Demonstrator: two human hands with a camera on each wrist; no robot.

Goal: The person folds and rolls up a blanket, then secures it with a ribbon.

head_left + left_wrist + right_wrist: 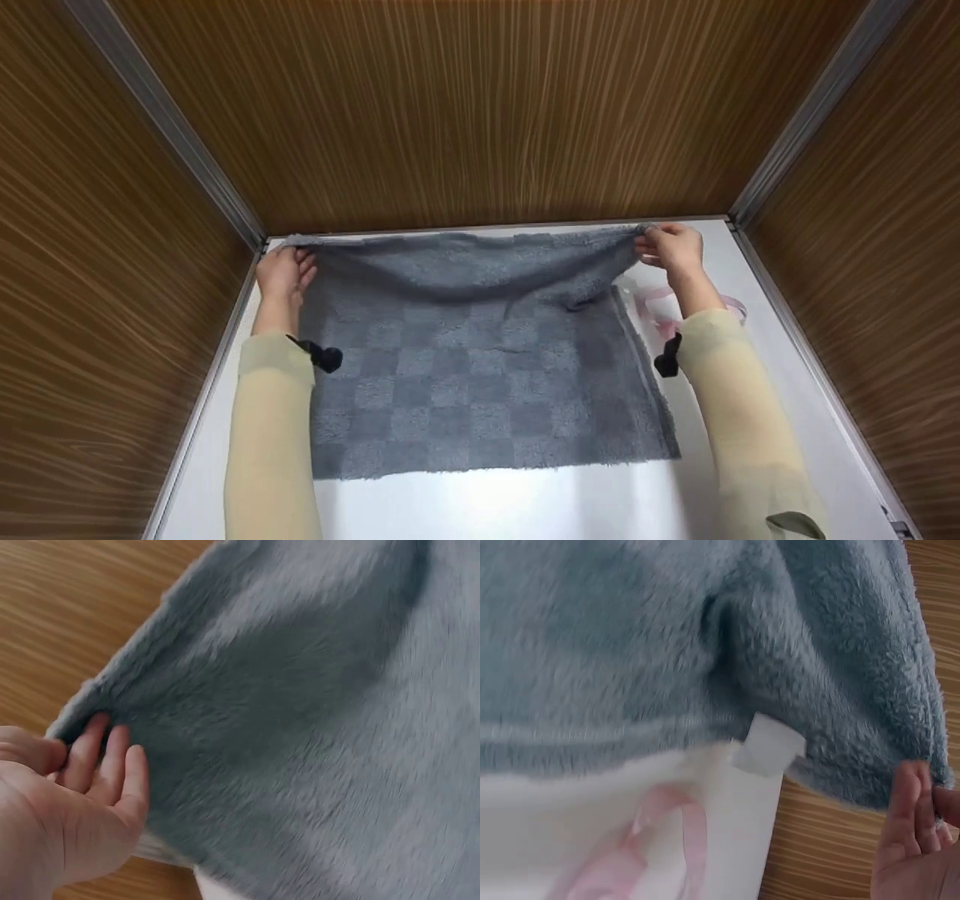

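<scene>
Hands are working at the far edge of a grey checked towel (pixel 480 375), which is lying spread on a white table (pixel 525 502) inside a wood-panelled booth. Left hand (pixel 283 271) is pinching the towel's far-left corner, thumb and fingers (pixel 105 757) closing on the fabric edge, per the left wrist cam. Right hand (pixel 671 247) is pinching the far-right corner; right wrist cam is showing fingertips (pixel 911 799) and thumb clamping the fluffy edge. Both corners are being held up off the table near the back wall (pixel 480 112), w/ the far edge sagging btwn the hands and draping back onto the rest of the towel. Near half of the towel is lying flat, its near edge running roughly parallel to the table front.

Pink ribbon (pixel 664 307) is lying on the table just beside the towel's right edge, partly under the right forearm; right wrist cam is showing it (pixel 667 840) close below the towel hem. Small white tag (pixel 769 746) is sticking out from the towel hem, right by the table's edge. Cream sleeves (pixel 270 442) are covering both forearms, each w/ a black wrist mount (pixel 322 356). Side walls are wood-grain w/ metal corner strips (pixel 172 127).
</scene>
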